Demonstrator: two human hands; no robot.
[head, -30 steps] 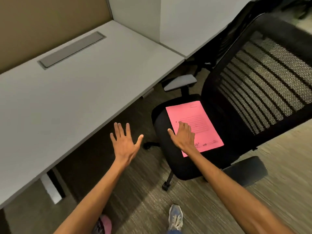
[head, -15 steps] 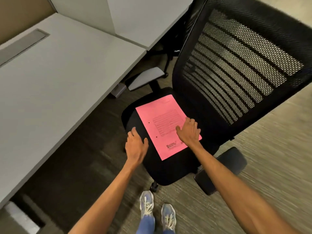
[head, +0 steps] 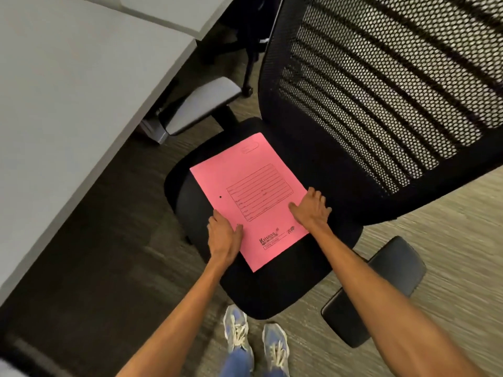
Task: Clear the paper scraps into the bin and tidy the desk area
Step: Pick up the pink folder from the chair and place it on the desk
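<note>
A flat pink paper folder (head: 249,198) lies on the black chair seat (head: 275,289). My left hand (head: 223,235) touches its left edge, fingers loosely curled. My right hand (head: 311,209) lies flat and open on its right edge.

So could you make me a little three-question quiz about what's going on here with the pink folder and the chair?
1. True or false: the pink folder lies on the desk.
2. Which hand touches the folder's right edge: A) left hand, B) right hand?
3. Fill in: the chair's backrest is made of black ____.

Key
1. False; it lies flat on the chair seat.
2. B; the left hand is at the left edge.
3. Mesh.
</note>
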